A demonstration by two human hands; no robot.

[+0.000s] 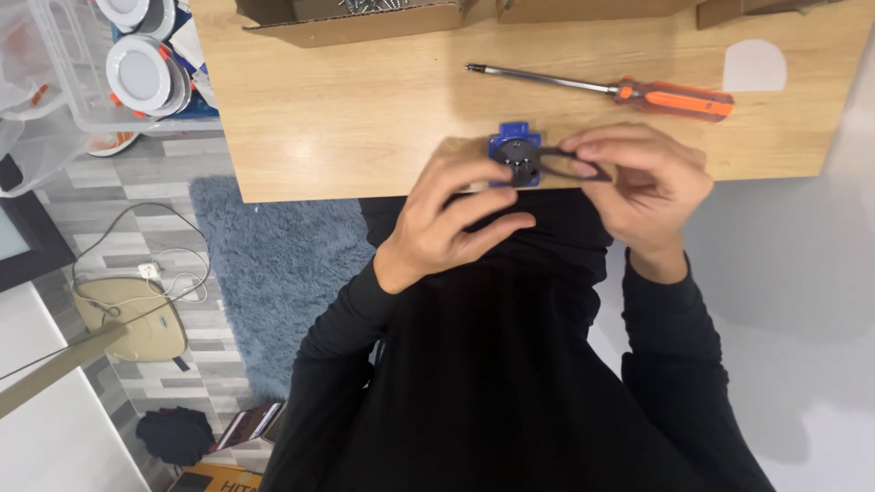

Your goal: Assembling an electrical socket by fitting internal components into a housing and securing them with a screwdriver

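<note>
Head view looks straight down on a person in black sleeves at the near edge of a wooden table (365, 109). Just right of the frame's centre, the left hand (456, 214) curls around a small blue socket part (516, 159) with a round dark face, fingers bent beside and beneath it. The right hand (638, 182) comes in from the right — its fingertips pinch a thin black ring-shaped piece (570, 164) that touches the socket's right side. Both hands are closed on their pieces, neither spread.

Above them, in the upper right of the frame, an orange-handled screwdriver (606, 88) lies flat on the table, well apart from the hands, its tip pointing left. Along the top edge sits an open cardboard box (355, 27). At upper left, off the table, a clear plastic bin (91, 91) holds round white light fittings (138, 75). A grey-blue rug (273, 264) lies on the floor at left.
</note>
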